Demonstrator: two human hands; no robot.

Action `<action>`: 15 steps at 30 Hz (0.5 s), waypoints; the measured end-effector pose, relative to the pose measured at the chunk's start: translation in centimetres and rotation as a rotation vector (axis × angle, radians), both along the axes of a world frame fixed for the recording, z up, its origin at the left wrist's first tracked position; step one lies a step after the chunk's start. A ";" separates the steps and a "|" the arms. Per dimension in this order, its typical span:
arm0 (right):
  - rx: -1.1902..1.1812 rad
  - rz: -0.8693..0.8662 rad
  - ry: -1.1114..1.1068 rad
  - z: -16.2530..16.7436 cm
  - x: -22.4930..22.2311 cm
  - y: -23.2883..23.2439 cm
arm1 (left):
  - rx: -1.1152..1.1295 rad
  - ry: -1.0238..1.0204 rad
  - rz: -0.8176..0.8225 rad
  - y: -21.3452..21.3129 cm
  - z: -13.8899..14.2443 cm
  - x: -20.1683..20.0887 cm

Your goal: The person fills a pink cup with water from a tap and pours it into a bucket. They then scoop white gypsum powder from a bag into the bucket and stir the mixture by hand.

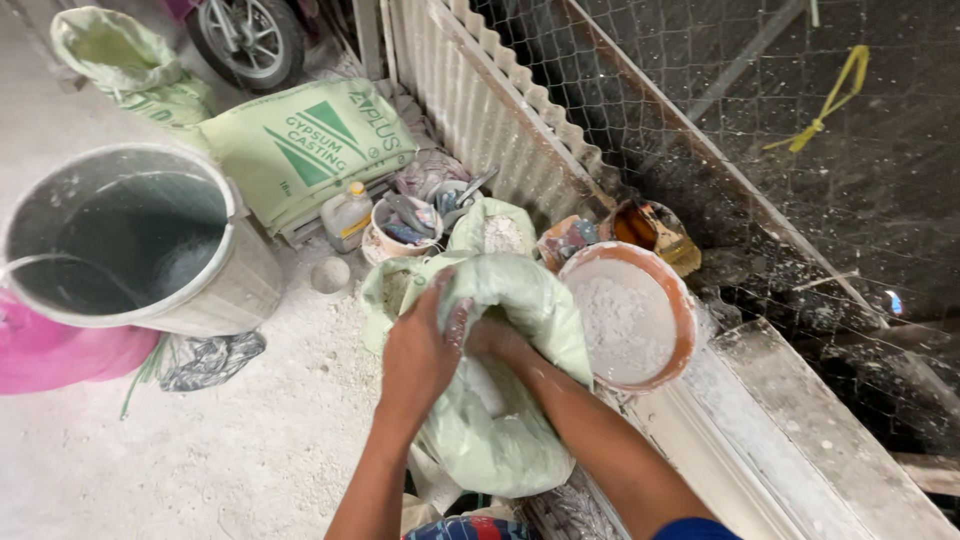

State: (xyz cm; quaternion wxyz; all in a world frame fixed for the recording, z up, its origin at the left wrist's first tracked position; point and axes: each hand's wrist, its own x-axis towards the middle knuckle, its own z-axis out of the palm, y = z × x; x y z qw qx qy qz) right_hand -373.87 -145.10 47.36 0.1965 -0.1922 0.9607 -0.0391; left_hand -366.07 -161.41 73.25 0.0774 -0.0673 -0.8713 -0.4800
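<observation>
A pale green sack [510,420] of white powder stands open in front of me, its top edge folded over. My left hand [418,355] grips the sack's rim and holds it open. My right hand [497,340] reaches down into the sack's mouth, its fingers hidden inside, so what it holds cannot be seen. Just right of the sack sits an orange bowl [683,318] holding white powder. Both hands and forearms are dusted white.
A large grey bucket [245,275] of water stands at left on something pink [60,360]. Behind lie full green sacks [300,145], a plastic bottle [347,215], a tub of tools [385,240], a corrugated sheet [480,110], wire mesh [800,160] and white planks [790,440].
</observation>
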 end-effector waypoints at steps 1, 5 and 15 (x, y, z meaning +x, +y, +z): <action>0.032 -0.019 0.016 -3.1 -0.8 0.4 | -0.004 -0.040 0.005 0.2 0.0 0.2; 0.061 -0.018 0.024 -10.8 -0.5 2.6 | 0.028 -0.032 0.014 -0.3 0.2 0.4; -0.199 0.209 -0.457 -10.8 6.7 6.3 | 0.033 -0.087 -0.003 -1.0 0.4 -0.6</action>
